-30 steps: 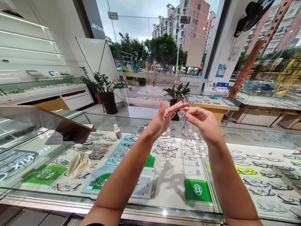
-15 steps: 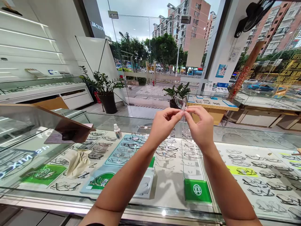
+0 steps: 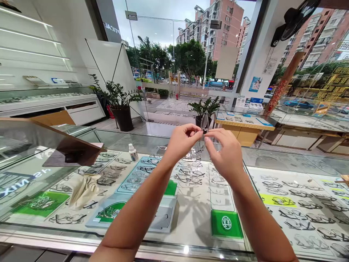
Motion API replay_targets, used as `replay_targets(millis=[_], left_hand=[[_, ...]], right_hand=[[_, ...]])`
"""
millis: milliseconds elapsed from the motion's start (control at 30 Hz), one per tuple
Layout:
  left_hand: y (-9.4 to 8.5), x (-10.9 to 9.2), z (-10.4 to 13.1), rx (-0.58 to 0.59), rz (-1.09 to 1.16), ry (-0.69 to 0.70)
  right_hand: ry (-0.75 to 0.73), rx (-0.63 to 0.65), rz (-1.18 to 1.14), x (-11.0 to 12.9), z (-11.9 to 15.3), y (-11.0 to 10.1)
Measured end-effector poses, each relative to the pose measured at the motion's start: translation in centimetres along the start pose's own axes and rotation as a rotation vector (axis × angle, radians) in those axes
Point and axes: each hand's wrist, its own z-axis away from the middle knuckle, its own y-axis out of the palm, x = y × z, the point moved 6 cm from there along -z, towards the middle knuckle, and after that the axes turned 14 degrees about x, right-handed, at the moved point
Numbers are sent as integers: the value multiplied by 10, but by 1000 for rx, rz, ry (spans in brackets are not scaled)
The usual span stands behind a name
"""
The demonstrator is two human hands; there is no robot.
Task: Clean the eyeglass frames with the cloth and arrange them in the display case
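Your left hand [image 3: 183, 143] is pinching the eyeglasses [image 3: 204, 122] above the display counter [image 3: 191, 222], while your right hand [image 3: 227, 151] is holding its fingers just beside them; whether these are gripping, I cannot tell.

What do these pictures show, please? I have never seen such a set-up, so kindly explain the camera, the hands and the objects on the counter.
There is no machine here: these are a person's two bare hands. Every picture comes from one camera worn on the person's head, looking forward and down. The left hand pinches a pair of glasses, raised above the glass counter. The right hand is close beside it; whether it touches is hard to tell. Under the glass are rows of spectacle frames. A white bottle and a crumpled beige cloth appear to rest on top.
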Motion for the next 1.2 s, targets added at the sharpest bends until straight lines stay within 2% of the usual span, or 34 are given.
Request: replay_targets(millis=[100,167,267,333,433,600,700,867,1000,1200], left_hand=[[-12,4,0,75,-161,-16],[-27,10,2,100,-281,-42],[-50,30,1,201,-497,-74],[-65,54,-1,310,-653,-111],[-86,105,-4,479,-855,-263],[-112,182,-9,624,-1215,-485],[-117,210,-14,643,-1292,-521],[-113,240,-20,678,-1307,-524],[-105,253,-23,710,-1288,-514],[-97,261,-22,724,-1280,-535]], right_hand=[[58,14,-93,-8,-1,-6],[88,21,-156,-14,0,-11],[94,58,-177,-18,-1,-18],[69,92,-177,-17,-2,-21],[15,107,-166,-14,-3,-21],[-35,-9,-210,-10,0,-28],[-29,-32,-261,-6,4,-32],[6,-46,-348,-7,5,-34],[1,-107,-442,-11,4,-37],[13,-44,-480,-14,2,-36]])
